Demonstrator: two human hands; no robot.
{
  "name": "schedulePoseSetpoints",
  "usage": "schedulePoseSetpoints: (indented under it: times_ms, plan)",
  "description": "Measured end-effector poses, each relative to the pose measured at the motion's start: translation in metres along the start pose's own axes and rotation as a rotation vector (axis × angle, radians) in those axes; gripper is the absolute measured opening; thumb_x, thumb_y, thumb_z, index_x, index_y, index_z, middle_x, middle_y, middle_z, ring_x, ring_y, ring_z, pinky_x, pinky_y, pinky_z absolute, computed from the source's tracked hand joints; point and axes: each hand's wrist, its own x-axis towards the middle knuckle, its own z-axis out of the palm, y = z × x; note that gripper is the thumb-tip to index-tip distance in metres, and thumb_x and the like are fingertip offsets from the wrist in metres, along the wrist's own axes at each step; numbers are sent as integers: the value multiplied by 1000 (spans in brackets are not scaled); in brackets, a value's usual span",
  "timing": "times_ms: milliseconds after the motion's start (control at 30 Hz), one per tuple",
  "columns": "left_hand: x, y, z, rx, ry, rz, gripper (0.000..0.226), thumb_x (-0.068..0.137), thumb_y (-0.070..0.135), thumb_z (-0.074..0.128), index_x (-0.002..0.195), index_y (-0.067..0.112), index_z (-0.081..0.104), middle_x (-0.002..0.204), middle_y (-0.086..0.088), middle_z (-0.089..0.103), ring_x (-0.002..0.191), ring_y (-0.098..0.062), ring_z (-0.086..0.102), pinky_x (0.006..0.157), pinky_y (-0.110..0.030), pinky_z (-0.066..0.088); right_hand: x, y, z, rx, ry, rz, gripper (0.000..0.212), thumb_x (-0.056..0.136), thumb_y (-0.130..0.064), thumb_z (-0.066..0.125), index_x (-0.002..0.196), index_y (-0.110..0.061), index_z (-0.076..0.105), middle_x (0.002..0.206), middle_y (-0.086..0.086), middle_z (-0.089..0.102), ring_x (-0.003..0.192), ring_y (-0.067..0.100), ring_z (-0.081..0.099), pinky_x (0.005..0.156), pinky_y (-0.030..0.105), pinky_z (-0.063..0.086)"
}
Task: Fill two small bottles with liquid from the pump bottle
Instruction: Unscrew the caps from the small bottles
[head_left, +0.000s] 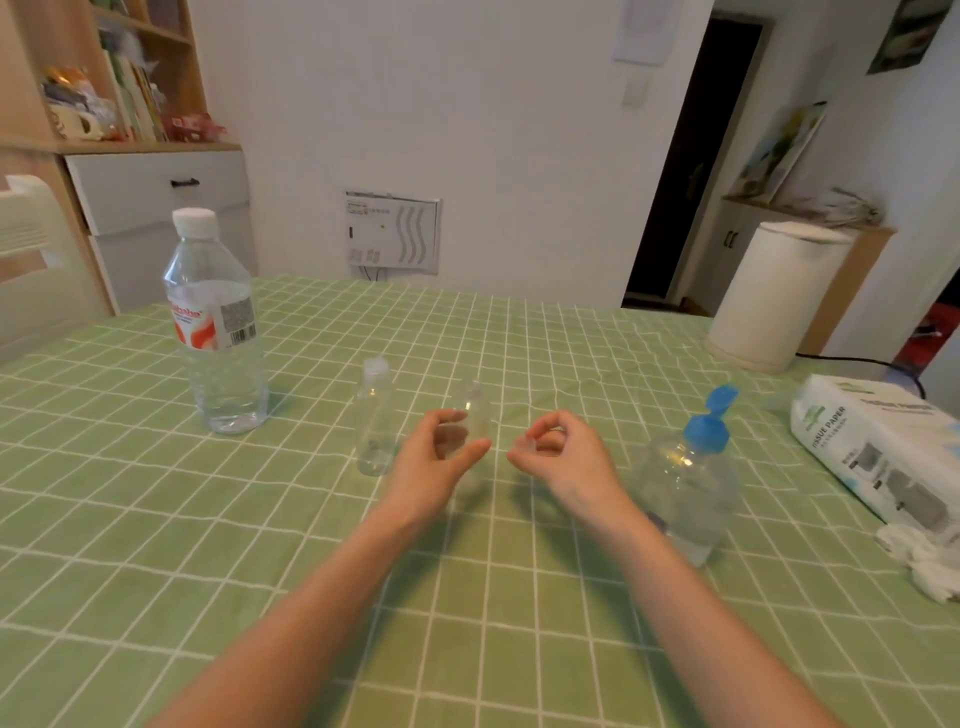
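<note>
Two small clear bottles stand near the table's middle. The left small bottle (374, 415) wears a white cap and stands free. My left hand (441, 457) is wrapped around the second small bottle (474, 410), which has no cap on its neck. My right hand (556, 452) is just to its right, fingertips pinched on a small clear cap (527, 444). The clear bottle with the blue flip-top lid (693, 467), lid open, stands to the right of my right wrist.
A large water bottle (215, 322) with a white cap stands at the far left. A tissue pack (883, 452) and crumpled tissues (924, 561) lie at the right edge. A white cylindrical appliance (769, 296) stands far right. A green checked cloth (311, 545) covers the table.
</note>
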Motion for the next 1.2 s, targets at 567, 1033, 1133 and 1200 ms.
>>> schedulePoseSetpoints:
  times_ms: [567,1033,1133,1200]
  plan:
    - [11,-8,7,71,-6,-8,55,80,19,71,128,17,45,133,-7,51,122,-16,47,101,-26,36,19,38,14,-275,94,-4,35,83,-13,71,115,-14,57,109,2,66,91,12,57,77,19,39]
    - [-61,9,-43,158,-39,-110,14,81,24,69,92,17,62,91,3,65,86,-14,60,78,-30,49,-22,25,-5,-279,66,-70,33,86,-17,69,114,-26,54,110,-15,55,103,3,52,89,21,42]
    - [-54,5,-55,131,227,-148,33,79,28,70,102,9,53,100,-8,58,90,-24,57,83,-39,50,-42,21,-6,-201,40,-125,25,87,-13,67,98,-33,56,92,-14,65,90,-2,60,84,13,49]
    - [-40,3,-57,137,332,-190,60,77,30,72,124,9,42,126,-12,46,108,-27,50,96,-42,44,-54,19,-3,-184,-19,-123,26,88,-13,66,96,-35,56,86,-11,67,84,-5,61,75,6,47]
